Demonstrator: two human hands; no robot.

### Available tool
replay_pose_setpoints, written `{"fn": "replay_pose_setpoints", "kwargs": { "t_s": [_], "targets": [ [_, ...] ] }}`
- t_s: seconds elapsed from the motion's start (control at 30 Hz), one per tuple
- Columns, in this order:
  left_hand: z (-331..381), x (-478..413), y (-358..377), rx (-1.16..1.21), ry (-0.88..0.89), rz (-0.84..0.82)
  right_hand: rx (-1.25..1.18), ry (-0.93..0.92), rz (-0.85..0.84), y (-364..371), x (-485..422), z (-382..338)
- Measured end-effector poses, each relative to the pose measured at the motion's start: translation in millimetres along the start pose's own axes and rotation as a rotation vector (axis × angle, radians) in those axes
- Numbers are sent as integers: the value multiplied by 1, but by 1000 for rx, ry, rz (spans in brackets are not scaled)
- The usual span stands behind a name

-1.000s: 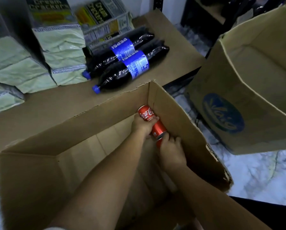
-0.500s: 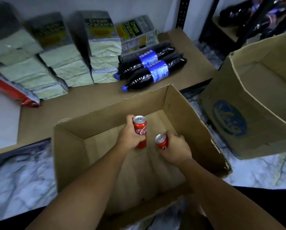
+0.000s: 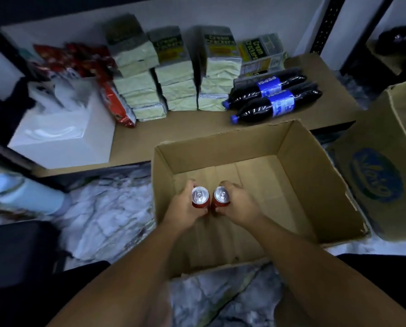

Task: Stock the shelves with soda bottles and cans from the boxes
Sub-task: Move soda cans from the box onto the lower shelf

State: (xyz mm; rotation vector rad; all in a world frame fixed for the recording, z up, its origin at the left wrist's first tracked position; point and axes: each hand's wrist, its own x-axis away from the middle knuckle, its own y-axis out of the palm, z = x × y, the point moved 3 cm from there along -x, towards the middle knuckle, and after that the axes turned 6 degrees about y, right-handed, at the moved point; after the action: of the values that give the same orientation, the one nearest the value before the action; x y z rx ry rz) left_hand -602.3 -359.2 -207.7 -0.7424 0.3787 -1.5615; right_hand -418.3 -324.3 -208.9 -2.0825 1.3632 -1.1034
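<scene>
A red soda can (image 3: pixel 200 195) is gripped by the left hand (image 3: pixel 185 208), whose fingers are curled round its side, and a second red can (image 3: pixel 221 195) is gripped in the same way by the right hand (image 3: pixel 238 206). Both cans are held upright, just beside each other, inside the open cardboard box (image 3: pixel 298 161), which is placed on the marbled floor (image 3: pixel 107 220); whether they rest on its bottom cannot be told. Behind the box, on the low shelf (image 3: pixel 197 128), two Pepsi bottles (image 3: pixel 277 106) are laid on their sides, caps to the left. Stacks of cream cracker packs (image 3: pixel 176 74) are seen left of them, with red snack bags (image 3: pixel 117 100) further left. A second box (image 3: pixel 386 161) with a blue logo is placed at the right.
</scene>
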Motion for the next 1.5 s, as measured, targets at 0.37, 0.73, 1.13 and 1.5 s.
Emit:
{"fn": "replay_pose_setpoints", "kwargs": {
  "t_s": [0.37, 0.73, 1.13, 1.5],
  "targets": [
    [-27, 4, 2, -89, -2, -20, -58, 21, -81, 30, -2, -6],
    [32, 15, -83, -67, 144, 38, -346, -107, 47, -26, 21, -57],
    [140, 107, -244, 53, 373, 174, -508, -408, 155, -124, 111, -193],
    [185, 177, -344, 276, 441, 476, -565, -749, 203, -176, 175, -318]
  ]
}}
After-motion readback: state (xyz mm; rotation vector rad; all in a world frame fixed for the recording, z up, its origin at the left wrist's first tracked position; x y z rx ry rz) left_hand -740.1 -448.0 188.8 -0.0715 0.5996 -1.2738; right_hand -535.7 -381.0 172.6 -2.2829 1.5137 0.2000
